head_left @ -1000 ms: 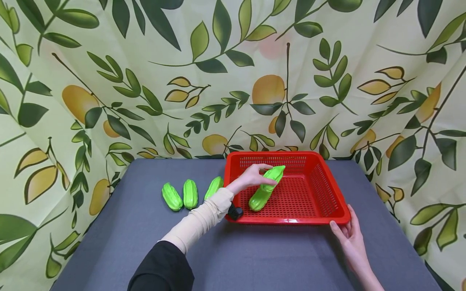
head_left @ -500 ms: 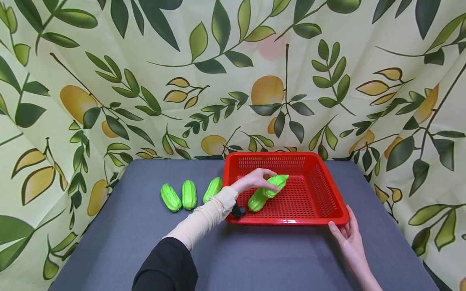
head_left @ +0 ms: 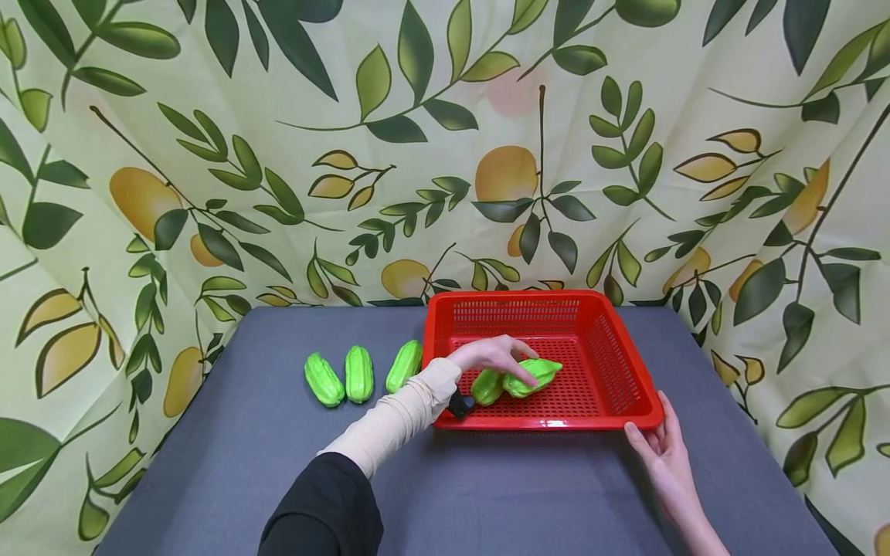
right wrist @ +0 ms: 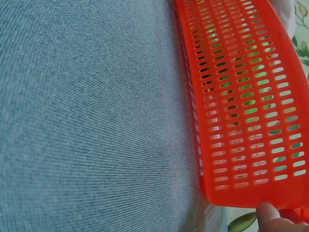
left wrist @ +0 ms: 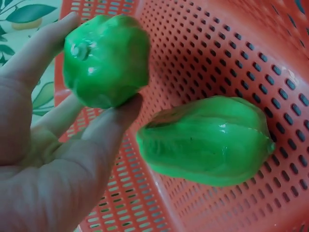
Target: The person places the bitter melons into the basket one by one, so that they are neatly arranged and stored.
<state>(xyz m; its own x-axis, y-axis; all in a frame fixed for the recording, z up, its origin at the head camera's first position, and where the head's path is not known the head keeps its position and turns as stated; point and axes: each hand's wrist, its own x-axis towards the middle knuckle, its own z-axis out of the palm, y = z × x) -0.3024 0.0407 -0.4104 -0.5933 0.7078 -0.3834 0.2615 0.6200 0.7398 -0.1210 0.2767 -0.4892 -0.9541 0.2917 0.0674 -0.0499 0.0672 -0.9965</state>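
A red perforated plastic basket [head_left: 549,423] sits at the back right of the table. Over its left half, my left hand [head_left: 495,355] pinches a glossy green ribbed gourd [head_left: 534,377] between thumb and fingers. Another such gourd [head_left: 487,386] lies on the basket floor just left of it; the left wrist view shows this lying gourd [left wrist: 207,140] beside the held gourd [left wrist: 106,60]. At the front right corner, my right hand [head_left: 666,459] grips the basket's rim, thumb in front and fingers on the outer side. In the right wrist view only the fingertips show by the corner.
Left of the basket, three more green gourds lie in a row: a left one [head_left: 324,380], a middle one [head_left: 358,374] and one partly behind my left forearm [head_left: 405,366]. A leaf-print cloth [head_left: 431,193] hangs behind the grey-blue table [head_left: 480,494].
My left hand has lowered the held gourd and shifted it slightly right; it now lies more level, beside the other gourd. The right hand keeps its grip on the basket's corner.
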